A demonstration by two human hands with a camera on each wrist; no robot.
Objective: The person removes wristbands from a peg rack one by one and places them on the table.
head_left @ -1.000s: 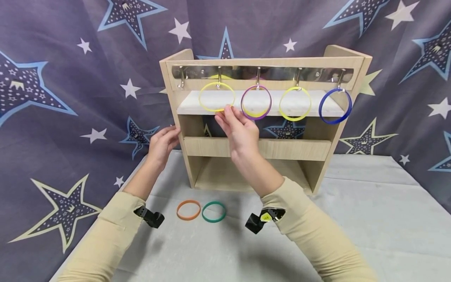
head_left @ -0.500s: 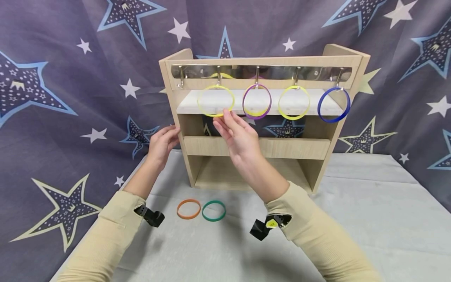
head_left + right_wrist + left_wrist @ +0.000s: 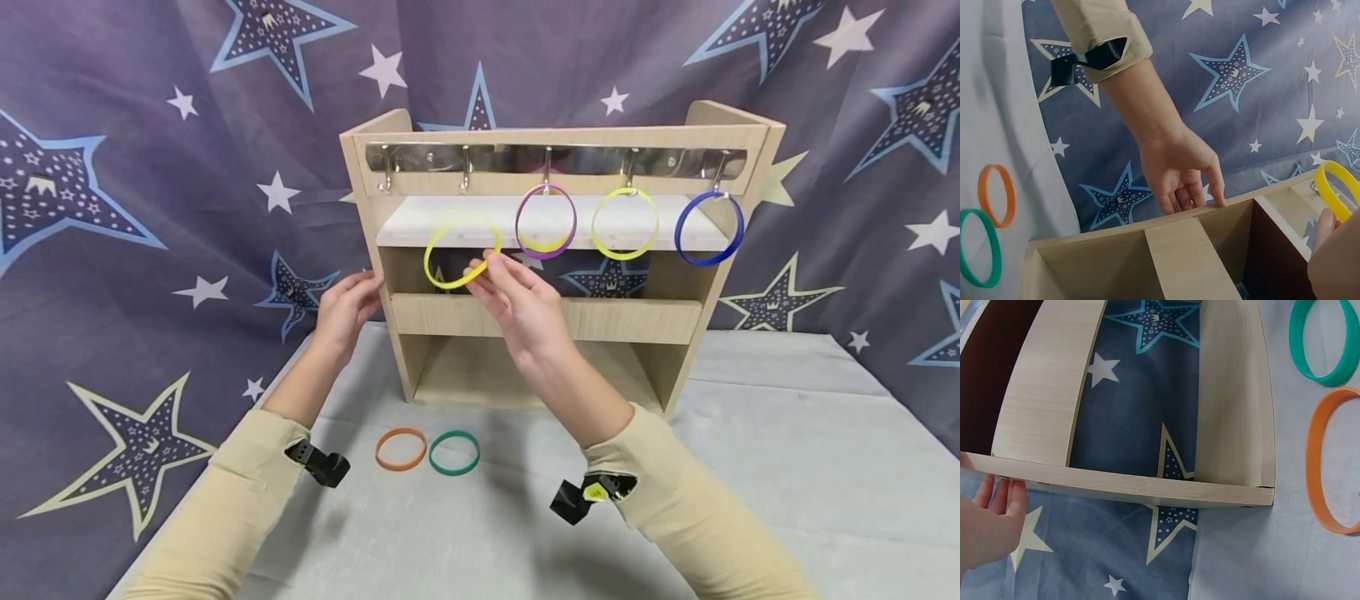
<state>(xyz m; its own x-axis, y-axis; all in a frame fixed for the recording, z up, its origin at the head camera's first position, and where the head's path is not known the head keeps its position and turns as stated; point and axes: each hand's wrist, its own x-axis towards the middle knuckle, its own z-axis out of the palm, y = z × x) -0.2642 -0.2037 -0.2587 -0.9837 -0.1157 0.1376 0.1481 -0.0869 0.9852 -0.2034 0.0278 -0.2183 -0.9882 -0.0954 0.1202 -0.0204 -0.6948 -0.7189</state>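
My right hand (image 3: 528,312) pinches a yellow silicone wristband (image 3: 448,286) between thumb and fingers. The band is tilted, below and apart from the second hook from the left (image 3: 465,171). In the right wrist view that band (image 3: 1333,195) shows beside my right fingers. My left hand (image 3: 347,308) touches the left side of the wooden shelf (image 3: 547,318) with its fingertips, as the left wrist view shows too. From the other hooks hang a purple wristband (image 3: 517,223) with yellow showing along its inner lower edge, another yellow wristband (image 3: 624,256) and a blue wristband (image 3: 701,262).
On the grey-white tabletop (image 3: 420,533) lie an orange wristband (image 3: 401,468) and a green wristband (image 3: 453,473), in front of the shelf. The leftmost hook (image 3: 386,171) holds no band. A star-patterned curtain (image 3: 202,250) stands behind and at the sides.
The yellow wristband has come off the second hook and moved down, tilting in my right hand. My right hand has moved down and slightly right. The left hand has stayed in place.
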